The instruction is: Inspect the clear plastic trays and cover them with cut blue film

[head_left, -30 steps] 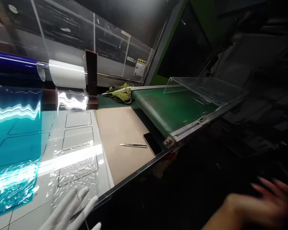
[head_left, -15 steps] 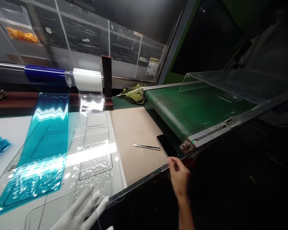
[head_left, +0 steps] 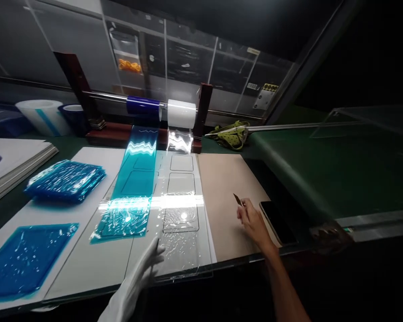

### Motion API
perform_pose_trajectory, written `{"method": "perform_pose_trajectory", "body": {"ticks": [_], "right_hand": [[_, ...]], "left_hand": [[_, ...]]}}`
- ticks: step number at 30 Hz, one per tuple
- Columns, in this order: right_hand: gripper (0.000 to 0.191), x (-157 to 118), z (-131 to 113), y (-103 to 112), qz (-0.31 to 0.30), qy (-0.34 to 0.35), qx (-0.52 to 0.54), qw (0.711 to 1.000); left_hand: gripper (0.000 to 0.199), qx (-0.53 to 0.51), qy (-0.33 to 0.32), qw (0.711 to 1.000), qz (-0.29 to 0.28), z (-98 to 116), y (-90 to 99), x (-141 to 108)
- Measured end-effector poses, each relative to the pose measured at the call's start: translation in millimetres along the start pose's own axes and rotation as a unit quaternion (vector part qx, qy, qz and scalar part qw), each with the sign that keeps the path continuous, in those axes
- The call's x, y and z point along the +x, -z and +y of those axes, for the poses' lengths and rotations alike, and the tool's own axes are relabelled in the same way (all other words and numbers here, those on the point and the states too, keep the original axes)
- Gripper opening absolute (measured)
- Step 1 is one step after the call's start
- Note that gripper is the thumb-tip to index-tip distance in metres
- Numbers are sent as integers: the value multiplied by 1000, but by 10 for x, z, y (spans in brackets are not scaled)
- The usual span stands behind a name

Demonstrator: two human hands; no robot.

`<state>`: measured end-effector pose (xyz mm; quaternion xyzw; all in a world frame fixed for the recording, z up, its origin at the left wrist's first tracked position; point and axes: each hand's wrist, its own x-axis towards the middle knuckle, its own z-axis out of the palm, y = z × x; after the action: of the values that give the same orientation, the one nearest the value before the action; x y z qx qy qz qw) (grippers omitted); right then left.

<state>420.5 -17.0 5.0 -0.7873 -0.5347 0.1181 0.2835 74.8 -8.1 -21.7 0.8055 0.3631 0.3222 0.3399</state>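
My right hand (head_left: 253, 223), bare, is closed round a craft knife (head_left: 237, 199) above the brown board (head_left: 221, 179); its blade end sticks out past the fingertips toward the upper left. My left hand (head_left: 146, 264) wears a white glove, fingers stretched out, and is at the lower left edge of the clear film strip (head_left: 179, 250). Whether it touches the film I cannot tell. Beside it, a blue film strip (head_left: 130, 192) runs down from the blue roll (head_left: 143, 106), and the clear film comes off the white roll (head_left: 182, 113). Outlined rounded rectangles show beneath both strips.
A phone (head_left: 278, 223) lies right of the brown board. Further right is a green conveyor belt (head_left: 315, 170). Stacked blue film pieces (head_left: 67, 181) and a single blue sheet (head_left: 27, 259) lie at left. A green dotted umbrella (head_left: 231, 134) lies behind.
My right hand has moved from the phone's near end onto the brown board and picked up the craft knife. The view has swung left, and my left hand has turned edge-on.
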Motion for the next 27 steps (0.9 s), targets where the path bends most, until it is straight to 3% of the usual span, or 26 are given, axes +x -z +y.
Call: {"method": "perform_pose_trajectory", "body": {"ticks": [2, 5, 9, 11, 13, 16, 21, 27], "right_hand": [[33, -291, -293, 5, -38, 13, 38, 998], [33, -730, -765, -25, -155, 55, 154, 974], [36, -1070, -1143, -126, -233, 127, 224, 938], [37, -1155, -1207, -171, -254, 116, 212, 937], [39, -1218, -1244, -194, -267, 61, 205, 940], [55, -1282, -1319, -201, -257, -6, 197, 946], [56, -1286, -1414, -240, -235, 6, 193, 953], [63, -1229, -1311, -310, -284, 36, 221, 932]], "left_hand": [[118, -32, 22, 999, 3, 193, 103, 55], [105, 60, 33, 998, -2, 369, 225, 146], [78, 156, 10, 987, -28, 311, 226, 195], [71, 173, 3, 984, -32, 243, 195, 191], [70, 178, -1, 983, -35, 205, 176, 187], [67, 172, 6, 984, -52, 218, 195, 193], [63, 135, 17, 984, -114, 303, 333, 197], [85, 101, -29, 981, -160, 368, 452, 196]]}}
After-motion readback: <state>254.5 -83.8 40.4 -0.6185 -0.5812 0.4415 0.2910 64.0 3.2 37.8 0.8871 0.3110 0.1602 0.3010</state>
